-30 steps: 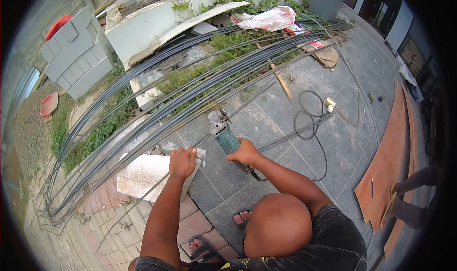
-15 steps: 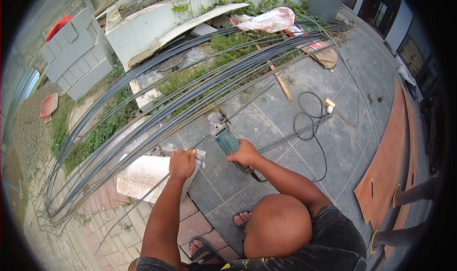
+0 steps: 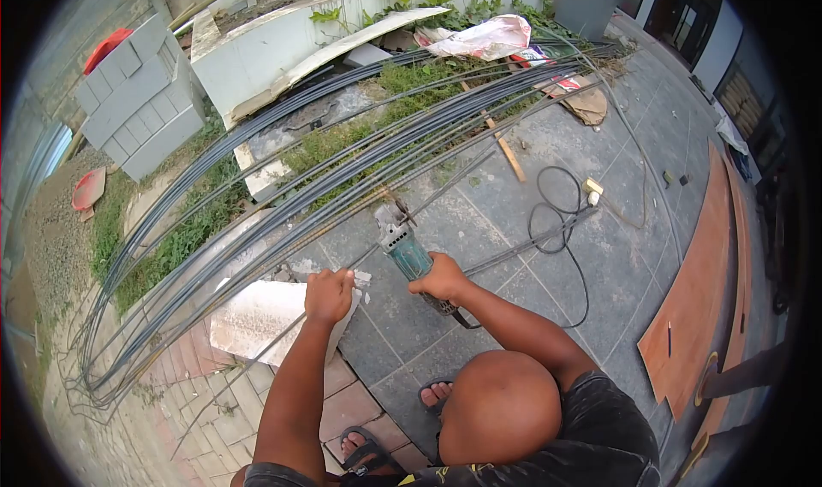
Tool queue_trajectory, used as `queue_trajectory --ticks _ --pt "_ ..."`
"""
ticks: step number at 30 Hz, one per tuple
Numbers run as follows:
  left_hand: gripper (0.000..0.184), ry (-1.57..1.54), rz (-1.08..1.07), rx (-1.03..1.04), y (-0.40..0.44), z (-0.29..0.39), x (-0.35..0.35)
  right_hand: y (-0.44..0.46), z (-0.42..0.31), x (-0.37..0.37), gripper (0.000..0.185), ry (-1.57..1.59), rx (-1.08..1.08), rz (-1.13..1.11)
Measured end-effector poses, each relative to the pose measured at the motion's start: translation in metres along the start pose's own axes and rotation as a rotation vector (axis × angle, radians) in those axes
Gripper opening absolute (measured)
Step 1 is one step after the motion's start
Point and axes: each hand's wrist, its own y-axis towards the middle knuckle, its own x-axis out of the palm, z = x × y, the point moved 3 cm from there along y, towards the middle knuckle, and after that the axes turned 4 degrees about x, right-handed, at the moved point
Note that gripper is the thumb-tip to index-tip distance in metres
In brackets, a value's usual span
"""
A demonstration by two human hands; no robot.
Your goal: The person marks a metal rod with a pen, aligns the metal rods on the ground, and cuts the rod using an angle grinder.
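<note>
My left hand (image 3: 329,296) is closed around a thin steel rebar (image 3: 366,256), which runs from the lower left up past the grinder. Beneath that hand lies a white concrete block (image 3: 253,320). A teal angle grinder (image 3: 409,256) is in my right hand (image 3: 442,280), its fingers wrapped round the body. The grinder's head and disc point away from me, close to the bar. Whether the disc touches the bar I cannot make out.
Long bundled rebars (image 3: 342,175) stretch across weeds beyond my hands. A black cable (image 3: 585,282) loops over the grey tiles toward a plug connection. Brown boards (image 3: 685,316) lie to the right, with another person's legs (image 3: 745,374) beside them. Grey blocks (image 3: 141,93) are stacked at left.
The other person's feet at the right have shifted slightly. My hands, the rebar and the angle grinder stay almost in place.
</note>
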Motion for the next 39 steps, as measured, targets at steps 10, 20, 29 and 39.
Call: queue_trajectory --ticks 10,20,29,39 --pt "0.043 0.016 0.001 -0.013 0.000 -0.006 0.007 0.006 0.006 0.004 0.100 0.030 0.013 -0.014" --pt "0.043 0.008 -0.007 -0.029 0.000 -0.001 0.002 0.001 0.001 0.002 0.099 0.045 0.034 -0.021" --pt "0.044 0.026 0.011 -0.007 0.000 -0.007 0.007 0.008 0.008 0.005 0.098 0.036 0.021 -0.024" --pt "0.044 0.005 0.014 -0.006 0.001 -0.005 0.003 0.008 0.004 0.004 0.094 0.022 0.014 -0.039"
